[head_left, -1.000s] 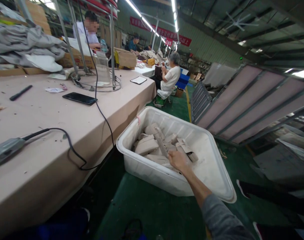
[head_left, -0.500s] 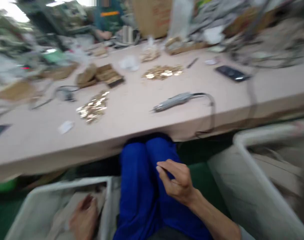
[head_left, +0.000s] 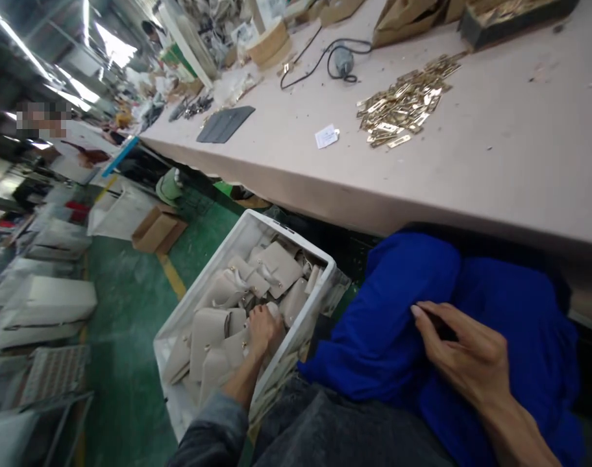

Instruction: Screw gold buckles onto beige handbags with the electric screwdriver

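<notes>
Left hand (head_left: pixel 264 327) closed on a beige leather piece (head_left: pixel 275 312) at the 4 o'clock rim of the white bin (head_left: pixel 296 237), right hand (head_left: pixel 466 357), 4 o'clock in view, grip indiscernible: a snag could drag neighbouring pieces (head_left: pixel 208 331) overboard.

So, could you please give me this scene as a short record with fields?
left hand: in the bin, on the beige pieces; grip unclear
right hand: on the blue cloth, fingers bent
table: gold clasps, tag, dark pad, corded tool
floor: green; box
</notes>
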A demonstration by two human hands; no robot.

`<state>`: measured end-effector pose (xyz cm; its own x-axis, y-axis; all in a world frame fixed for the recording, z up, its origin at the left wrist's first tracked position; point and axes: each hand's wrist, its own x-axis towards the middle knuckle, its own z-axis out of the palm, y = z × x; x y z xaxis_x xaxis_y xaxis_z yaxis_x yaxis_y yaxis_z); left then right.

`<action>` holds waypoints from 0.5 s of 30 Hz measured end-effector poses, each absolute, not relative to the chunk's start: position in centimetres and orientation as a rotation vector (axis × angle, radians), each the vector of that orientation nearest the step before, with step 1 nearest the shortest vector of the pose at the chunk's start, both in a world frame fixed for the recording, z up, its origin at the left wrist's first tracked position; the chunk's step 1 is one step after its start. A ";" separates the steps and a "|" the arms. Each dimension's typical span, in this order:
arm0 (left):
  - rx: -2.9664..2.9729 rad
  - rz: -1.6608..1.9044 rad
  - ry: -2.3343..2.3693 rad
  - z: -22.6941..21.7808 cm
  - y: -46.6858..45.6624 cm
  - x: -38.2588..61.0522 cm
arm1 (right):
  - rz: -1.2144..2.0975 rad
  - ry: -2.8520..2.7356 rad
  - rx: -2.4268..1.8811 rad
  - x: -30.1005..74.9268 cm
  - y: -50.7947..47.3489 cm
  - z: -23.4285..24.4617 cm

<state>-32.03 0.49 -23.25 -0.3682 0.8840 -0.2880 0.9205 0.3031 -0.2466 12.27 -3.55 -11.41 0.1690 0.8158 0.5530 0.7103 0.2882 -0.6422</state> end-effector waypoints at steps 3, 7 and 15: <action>1.625 -0.707 2.386 -23.5 1.4 -34.7 | 0.158 -1.573 -1.489 11.8 -3.1 -11.6; 1.552 -0.815 2.239 -23.2 2.3 -37.0 | 0.155 -1.580 -1.517 11.8 -3.1 -11.7; 1.625 -0.610 2.380 -16.7 4.1 -37.7 | 0.191 -1.569 -1.500 11.8 -3.0 -11.6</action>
<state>-37.72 4.07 -16.65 -0.3780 0.8425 -0.3838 0.9233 0.3122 -0.2238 11.75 -3.04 -11.62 0.1734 0.8510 0.4956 0.7068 0.2429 -0.6644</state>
